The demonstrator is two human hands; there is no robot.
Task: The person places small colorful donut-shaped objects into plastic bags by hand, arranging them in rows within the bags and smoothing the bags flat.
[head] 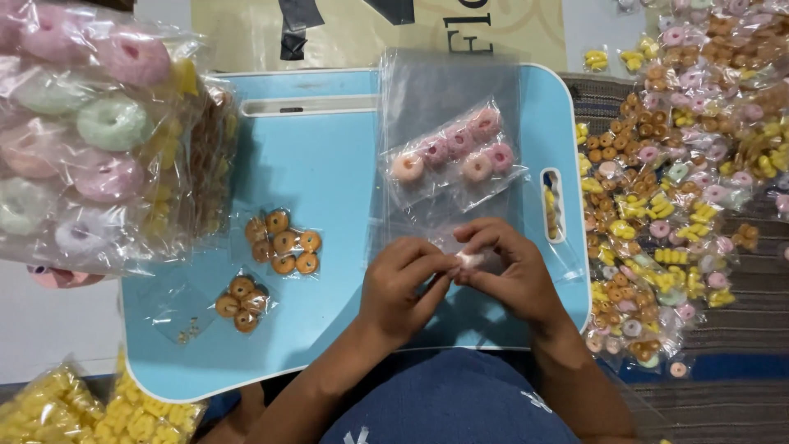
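Observation:
My left hand and my right hand meet over the near right part of a light blue lap table. Together their fingertips pinch a small clear plastic bag holding something pale. Just beyond the hands lies a clear bag of pink and peach ring sweets on a stack of empty clear bags. Two small clear packs of brown ring sweets lie on the table to the left of my hands.
A big bag of large pastel ring sweets sits at the left. Bags of yellow sweets lie at the near left. Several small filled packs are heaped on the floor mat to the right. A beige printed sheet lies beyond the table.

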